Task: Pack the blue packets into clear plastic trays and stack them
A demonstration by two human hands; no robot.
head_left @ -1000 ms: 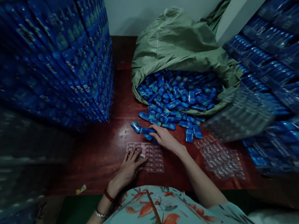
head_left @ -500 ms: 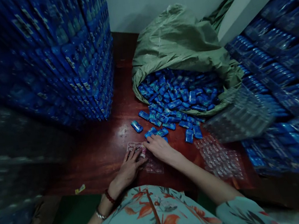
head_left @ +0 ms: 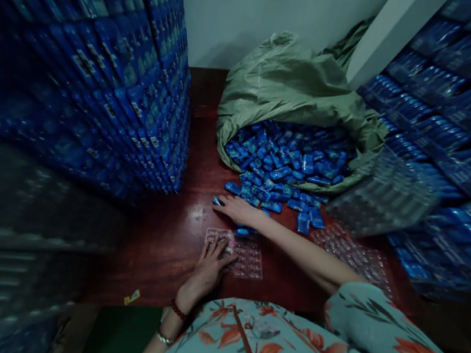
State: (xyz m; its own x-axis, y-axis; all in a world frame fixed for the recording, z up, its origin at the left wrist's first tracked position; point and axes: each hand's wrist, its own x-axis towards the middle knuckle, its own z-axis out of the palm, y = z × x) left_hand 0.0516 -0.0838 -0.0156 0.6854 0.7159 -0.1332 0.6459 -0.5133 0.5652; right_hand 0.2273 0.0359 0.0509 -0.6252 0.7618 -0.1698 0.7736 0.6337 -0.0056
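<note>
The left hand [head_left: 208, 262] lies flat, fingers spread and unclenched, on the near-left part of a clear blister tray [head_left: 239, 253] that rests on the dark red surface [head_left: 169, 240]. At about one o'clock from it, the right hand [head_left: 237, 209] reaches forward, palm down and fingers extended, resting on loose blue packets [head_left: 285, 195] scattered at the mouth of a green sack [head_left: 288, 84]; it grips nothing that can be seen. One blue packet [head_left: 242, 232] lies at the far edge of the tray, just under the right wrist.

The sack sits at one o'clock from the hands, slumped open and full of the same blue packets. At three o'clock from the tray, more clear trays [head_left: 355, 253] lie on the surface, and a blurred stack of them [head_left: 377, 196] rises beyond. Tall stacks of filled blue trays [head_left: 123, 87] stand at eleven o'clock, and others [head_left: 451, 154] bank up at three o'clock. A small yellow scrap [head_left: 131, 297] lies at the surface's near-left edge.
</note>
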